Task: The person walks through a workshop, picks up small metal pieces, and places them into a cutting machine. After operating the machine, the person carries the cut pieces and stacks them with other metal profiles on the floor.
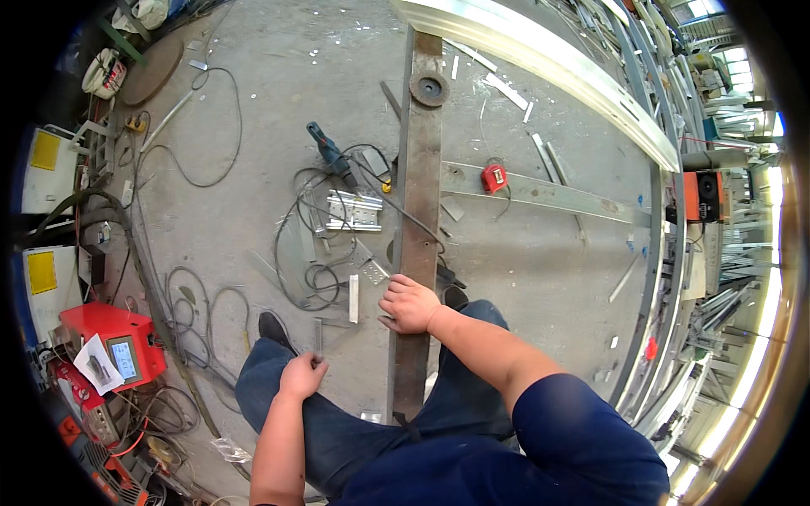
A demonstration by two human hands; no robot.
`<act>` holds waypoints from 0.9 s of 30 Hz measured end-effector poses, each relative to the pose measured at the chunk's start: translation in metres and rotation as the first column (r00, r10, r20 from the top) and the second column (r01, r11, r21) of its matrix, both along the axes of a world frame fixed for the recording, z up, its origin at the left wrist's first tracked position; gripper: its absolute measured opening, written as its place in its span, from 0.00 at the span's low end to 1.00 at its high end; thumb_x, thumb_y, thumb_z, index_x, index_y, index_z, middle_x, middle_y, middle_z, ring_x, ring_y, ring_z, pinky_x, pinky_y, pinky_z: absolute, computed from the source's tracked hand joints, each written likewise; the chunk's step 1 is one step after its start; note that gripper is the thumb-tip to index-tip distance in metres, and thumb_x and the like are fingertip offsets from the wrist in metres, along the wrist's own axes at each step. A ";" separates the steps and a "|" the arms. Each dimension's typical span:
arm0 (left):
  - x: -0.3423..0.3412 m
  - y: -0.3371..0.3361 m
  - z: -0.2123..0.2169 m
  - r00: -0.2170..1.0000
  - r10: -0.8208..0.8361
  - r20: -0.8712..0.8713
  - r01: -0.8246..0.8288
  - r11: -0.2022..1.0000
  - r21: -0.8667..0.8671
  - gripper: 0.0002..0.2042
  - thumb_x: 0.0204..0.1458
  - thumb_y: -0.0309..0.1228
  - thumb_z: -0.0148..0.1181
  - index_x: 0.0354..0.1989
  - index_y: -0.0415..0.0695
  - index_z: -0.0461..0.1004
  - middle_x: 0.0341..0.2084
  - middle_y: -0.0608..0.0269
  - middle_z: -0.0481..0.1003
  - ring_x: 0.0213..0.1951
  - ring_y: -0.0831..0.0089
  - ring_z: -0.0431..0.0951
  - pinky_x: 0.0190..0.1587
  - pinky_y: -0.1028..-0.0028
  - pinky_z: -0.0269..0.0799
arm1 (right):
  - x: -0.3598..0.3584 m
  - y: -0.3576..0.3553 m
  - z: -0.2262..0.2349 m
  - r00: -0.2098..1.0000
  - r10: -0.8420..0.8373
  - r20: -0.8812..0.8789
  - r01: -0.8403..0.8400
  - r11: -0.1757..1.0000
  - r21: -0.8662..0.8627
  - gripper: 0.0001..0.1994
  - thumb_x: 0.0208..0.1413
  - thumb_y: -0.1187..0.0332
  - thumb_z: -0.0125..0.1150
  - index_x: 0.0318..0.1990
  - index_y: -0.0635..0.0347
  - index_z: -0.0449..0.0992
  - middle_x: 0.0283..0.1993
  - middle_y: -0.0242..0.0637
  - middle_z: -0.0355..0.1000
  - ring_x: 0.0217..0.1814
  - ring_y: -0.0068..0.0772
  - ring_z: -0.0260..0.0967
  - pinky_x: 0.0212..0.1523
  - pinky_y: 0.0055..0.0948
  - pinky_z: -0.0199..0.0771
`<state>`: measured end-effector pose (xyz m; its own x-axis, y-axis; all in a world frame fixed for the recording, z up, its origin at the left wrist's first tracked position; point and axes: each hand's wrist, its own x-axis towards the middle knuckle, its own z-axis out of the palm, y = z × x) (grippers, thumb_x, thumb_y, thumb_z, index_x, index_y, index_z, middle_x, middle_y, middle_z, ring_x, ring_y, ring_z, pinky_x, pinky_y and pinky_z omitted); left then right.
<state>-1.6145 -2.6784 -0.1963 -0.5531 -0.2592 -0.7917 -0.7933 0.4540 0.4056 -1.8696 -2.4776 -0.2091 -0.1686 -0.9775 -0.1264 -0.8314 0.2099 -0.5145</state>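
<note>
A long brown-grey steel beam (pixel 419 198) runs away from between my knees, its surface worn and stained. Over its left edge curl the fingers of my right hand (pixel 411 304), gripping it with the palm down. A thin pale strip (pixel 377 266) ends close beside those fingers; whether it touches them I cannot tell. My left hand (pixel 301 376) rests by my left knee, closed, with thumb and fingertips together; anything in them is too small to make out. A round grinding disc (pixel 429 88) lies flat on the beam's far end.
Left of the beam lie a blue power tool (pixel 331 156), looped cables and a slotted metal bracket (pixel 354 211). A red tape measure (pixel 494 178) sits on a crossing bar (pixel 548 190). A red machine (pixel 114 341) with a screen stands left. Long white profiles (pixel 557 63) cross the far right.
</note>
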 end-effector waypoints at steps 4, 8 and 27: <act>-0.011 -0.010 -0.016 0.990 0.086 -0.115 -0.090 0.996 -0.031 0.16 0.48 0.40 0.61 0.34 0.37 0.76 0.29 0.48 0.77 0.35 0.55 0.78 0.38 0.63 0.72 | 0.006 0.000 -0.008 0.994 0.010 -0.106 -0.020 0.995 -0.097 0.13 0.49 0.56 0.59 0.25 0.57 0.72 0.28 0.36 0.70 0.40 0.38 0.67 0.60 0.37 0.60; -0.002 -0.001 -0.014 0.960 0.066 -0.273 -0.108 0.984 -0.141 0.17 0.49 0.42 0.60 0.35 0.38 0.75 0.30 0.48 0.77 0.37 0.52 0.77 0.39 0.61 0.72 | 0.014 0.007 -0.008 0.981 -0.037 -0.191 0.018 0.995 -0.098 0.12 0.47 0.58 0.59 0.28 0.58 0.74 0.31 0.37 0.72 0.44 0.38 0.68 0.63 0.38 0.58; -0.010 -0.049 -0.170 0.943 0.331 0.030 -0.325 0.938 -0.122 0.24 0.46 0.45 0.61 0.43 0.35 0.75 0.39 0.43 0.77 0.46 0.53 0.76 0.50 0.62 0.69 | -0.039 -0.042 0.000 0.958 0.105 -0.268 -0.097 0.994 0.045 0.15 0.46 0.56 0.61 0.36 0.57 0.76 0.36 0.35 0.73 0.48 0.38 0.67 0.59 0.38 0.59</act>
